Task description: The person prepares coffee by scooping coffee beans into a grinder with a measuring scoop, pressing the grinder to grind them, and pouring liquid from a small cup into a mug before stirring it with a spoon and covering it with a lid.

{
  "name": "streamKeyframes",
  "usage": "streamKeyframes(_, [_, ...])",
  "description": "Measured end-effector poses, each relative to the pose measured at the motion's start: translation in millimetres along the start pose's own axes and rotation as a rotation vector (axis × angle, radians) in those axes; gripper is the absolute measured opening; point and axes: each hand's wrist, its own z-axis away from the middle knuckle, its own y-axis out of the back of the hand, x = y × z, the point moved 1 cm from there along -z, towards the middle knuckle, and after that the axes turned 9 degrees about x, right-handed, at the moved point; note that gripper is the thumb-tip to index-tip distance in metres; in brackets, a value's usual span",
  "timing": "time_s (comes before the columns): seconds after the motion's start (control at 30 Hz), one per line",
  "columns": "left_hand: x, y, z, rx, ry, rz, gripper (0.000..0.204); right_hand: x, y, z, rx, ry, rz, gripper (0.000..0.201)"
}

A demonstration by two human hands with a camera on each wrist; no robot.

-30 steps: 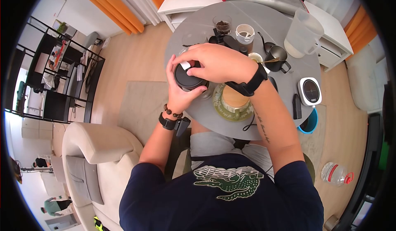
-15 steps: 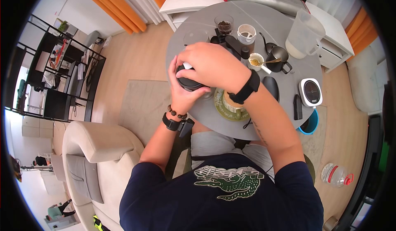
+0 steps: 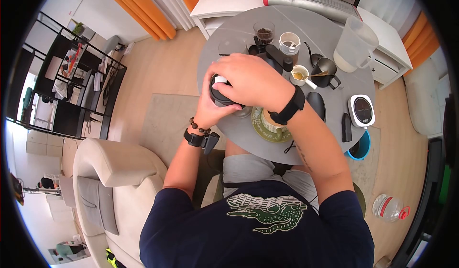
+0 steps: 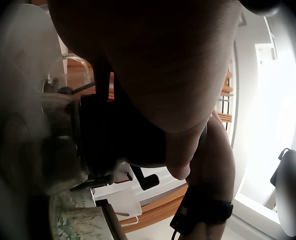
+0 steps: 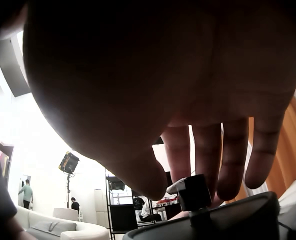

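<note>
A black, round-topped vessel [image 3: 219,95] is held at the table's near left side, over clear glass. My left hand [image 3: 208,111] grips its side, the thumb laid along the near rim. Above the lid, my right hand [image 3: 256,79] reaches across from the right. In the right wrist view its thumb and forefinger meet at a small black knob [image 5: 194,192] standing on the black lid [image 5: 243,220]; the other fingers hang down behind. A white piece [image 3: 220,79] shows between thumb and forefinger in the head view. The left wrist view is dark, with the vessel's body mostly in shadow.
Beside the right wrist sits a cup on a green patterned saucer [image 3: 260,130]. Farther back are a glass of dark grounds [image 3: 264,34], a white canister [image 3: 289,42], a small white handled cup [image 3: 300,74], a black mug [image 3: 322,80] and a plastic pitcher [image 3: 351,48].
The right hand has turned slightly over the lid, its thumb shifting at the white piece. Both hands stay at the vessel. The head view has tilted a little, shifting the table down and right.
</note>
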Motion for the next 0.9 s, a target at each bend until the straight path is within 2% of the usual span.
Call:
streamKeyframes(0.03, [2, -7, 3, 0.033, 0.036, 0.07, 0.145, -5, 3, 0, 0.015, -0.073, 0.08, 0.022])
streamKeyframes(0.1, [0, -16, 6, 0.065, 0.073, 0.142, 0.14, -7, -1, 2, 0.083, -0.063, 0.097, 0.02])
streamKeyframes(0.13, [-4, -19, 7, 0.114, 0.036, 0.099, 0.137, -8, -2, 3, 0.151, -0.052, 0.114, 0.018])
streamKeyframes(0.27, [-4, -34, 13, 0.263, -0.061, -0.059, 0.127, -12, -4, 5, 0.138, -0.08, 0.154, 0.021])
streamKeyframes(0.37, [3, -47, 17, 0.339, -0.09, -0.127, 0.128, -14, -15, 6, 0.191, -0.084, 0.191, 0.019])
streamKeyframes(0.47, [3, -54, 20, 0.409, -0.095, -0.183, 0.128, -17, -25, 4, 0.201, -0.172, 0.144, 0.017])
streamKeyframes(0.57, [2, -53, 24, 0.424, -0.117, -0.267, 0.132, -20, -27, 2, 0.223, -0.199, 0.145, 0.016])
streamKeyframes(0.6, [1, -52, 24, 0.425, -0.118, -0.269, 0.132, -22, -23, 2, 0.205, -0.197, 0.155, 0.017])
streamKeyframes(0.67, [-3, -49, 22, 0.336, -0.085, 0.111, 0.138, -20, -20, 4, 0.188, -0.195, 0.167, 0.018])
streamKeyframes(0.7, [-6, -44, 20, 0.332, -0.088, 0.113, 0.138, -18, -19, 6, 0.177, -0.181, 0.159, 0.02])
streamKeyframes(0.77, [-13, -29, 17, 0.208, -0.104, 0.173, 0.144, -13, -14, 10, 0.169, -0.169, 0.154, 0.022])
streamKeyframes(0.9, [-14, -12, 8, 0.132, -0.09, 0.157, 0.143, -5, -10, 15, 0.088, -0.122, 0.078, 0.022])
